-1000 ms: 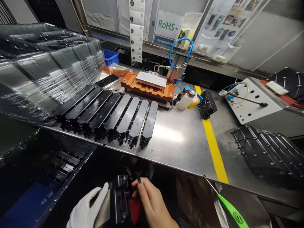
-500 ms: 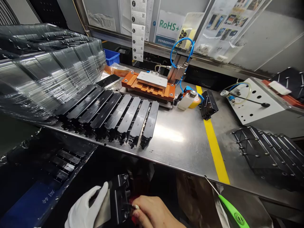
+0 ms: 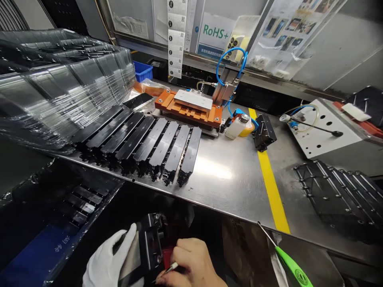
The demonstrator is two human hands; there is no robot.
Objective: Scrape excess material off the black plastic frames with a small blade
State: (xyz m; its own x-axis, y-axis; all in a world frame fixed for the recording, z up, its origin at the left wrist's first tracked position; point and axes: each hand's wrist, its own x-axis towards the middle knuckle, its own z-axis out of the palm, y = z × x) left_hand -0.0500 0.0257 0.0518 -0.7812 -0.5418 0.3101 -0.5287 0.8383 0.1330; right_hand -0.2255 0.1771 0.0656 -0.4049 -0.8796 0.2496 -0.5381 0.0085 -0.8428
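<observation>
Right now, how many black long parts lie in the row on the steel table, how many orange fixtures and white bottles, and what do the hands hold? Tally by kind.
Black long parts in the row: 8
Orange fixture: 1
White bottle: 1
Black part in left hand: 1
Thin tool in right hand: 1
Total: 12

Gloved left hand [image 3: 109,261] cupped open-fingered; bare right hand [image 3: 191,265] curled in a pinch.

Brushed metal table [image 3: 233,179] bears glossy black plastic strips [image 3: 155,145].
</observation>
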